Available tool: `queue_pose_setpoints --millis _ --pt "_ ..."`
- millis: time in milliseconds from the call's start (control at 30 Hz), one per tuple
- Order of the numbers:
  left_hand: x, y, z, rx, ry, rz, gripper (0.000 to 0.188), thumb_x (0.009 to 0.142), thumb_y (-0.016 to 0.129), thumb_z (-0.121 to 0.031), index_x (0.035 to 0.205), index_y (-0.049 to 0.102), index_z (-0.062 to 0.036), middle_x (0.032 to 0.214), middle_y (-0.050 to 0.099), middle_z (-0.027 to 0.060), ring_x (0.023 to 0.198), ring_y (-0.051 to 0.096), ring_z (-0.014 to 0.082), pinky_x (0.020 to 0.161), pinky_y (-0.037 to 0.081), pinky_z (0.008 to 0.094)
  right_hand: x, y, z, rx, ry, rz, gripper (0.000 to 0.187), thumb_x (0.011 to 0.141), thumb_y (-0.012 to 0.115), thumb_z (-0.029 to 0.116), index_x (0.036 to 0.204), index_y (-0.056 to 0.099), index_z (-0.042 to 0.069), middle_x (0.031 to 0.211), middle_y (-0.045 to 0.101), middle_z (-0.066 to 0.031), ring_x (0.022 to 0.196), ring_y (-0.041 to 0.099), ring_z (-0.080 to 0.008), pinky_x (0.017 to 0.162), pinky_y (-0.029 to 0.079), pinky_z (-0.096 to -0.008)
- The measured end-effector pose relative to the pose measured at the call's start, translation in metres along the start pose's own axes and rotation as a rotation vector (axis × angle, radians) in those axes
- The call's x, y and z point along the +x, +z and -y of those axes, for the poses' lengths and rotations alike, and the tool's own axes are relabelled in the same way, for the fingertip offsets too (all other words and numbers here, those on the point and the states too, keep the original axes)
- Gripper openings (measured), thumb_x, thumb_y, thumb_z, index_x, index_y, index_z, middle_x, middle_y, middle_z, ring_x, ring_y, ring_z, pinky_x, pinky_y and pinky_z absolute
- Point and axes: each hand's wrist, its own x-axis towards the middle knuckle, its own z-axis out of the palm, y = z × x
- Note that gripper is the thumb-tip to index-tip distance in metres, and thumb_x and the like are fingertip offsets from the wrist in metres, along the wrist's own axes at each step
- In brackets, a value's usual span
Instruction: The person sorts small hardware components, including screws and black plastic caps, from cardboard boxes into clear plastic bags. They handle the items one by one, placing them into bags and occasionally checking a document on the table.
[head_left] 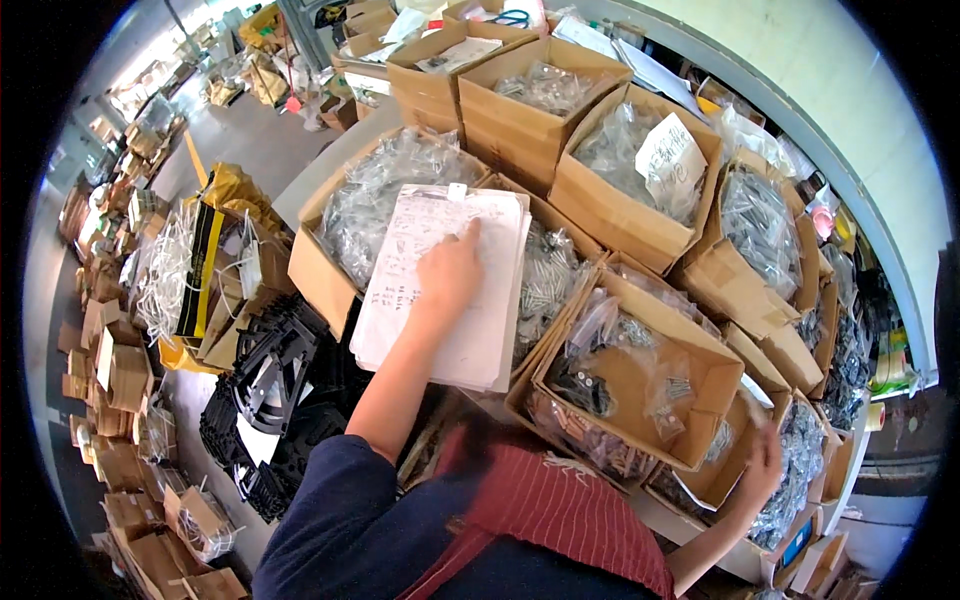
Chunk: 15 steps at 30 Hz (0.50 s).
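A clipboard with a stack of handwritten sheets (400, 330) lies tilted across the cardboard boxes in front of me. My left hand (452, 268) rests on the top sheet, its index finger stretched out at the upper lines and the other fingers curled, with nothing held. To the lower right, my right hand (764, 465) is raised beside an open cardboard box with its fingers bent. A slim white object (756, 391) shows just above those fingertips; whether they hold it I cannot tell. Between the hands stands an open carton (700, 365) with small bags of metal parts.
Cartons of bagged hardware surround the clipboard, including a box of bagged screws (757, 235) at right and one with a handwritten paper label (670, 160). Black plastic parts (275, 365) are piled at left, near a yellow sack (240, 190). Many cardboard boxes (125, 370) line the far left.
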Motion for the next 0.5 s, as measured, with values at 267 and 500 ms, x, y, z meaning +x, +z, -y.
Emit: queue_pose_setpoints --millis 267,500 --pt "0.003 0.001 -0.006 0.064 -0.017 0.077 0.054 0.094 0.048 -0.022 0.148 0.047 -0.0182 0.093 0.072 0.0187 0.088 0.07 0.0378 0.082 0.052 0.0522 -0.016 0.017 0.005 -0.025 0.181 0.31 0.025 0.093 0.062 0.013 0.112 0.069 -0.002 0.089 0.073 -0.0139 0.082 0.069 -0.0197 0.076 0.053 -0.0313" --pt "0.004 0.001 -0.011 0.13 0.001 0.093 0.058 0.094 0.047 -0.022 0.151 0.042 -0.0153 0.09 0.072 0.0202 0.085 0.07 0.0383 0.081 0.052 0.0526 -0.026 0.04 0.017 -0.228 0.043 0.384 0.025 0.093 0.063 0.02 0.11 0.071 0.001 0.093 0.073 -0.0178 0.084 0.073 -0.027 0.076 0.055 -0.0362"
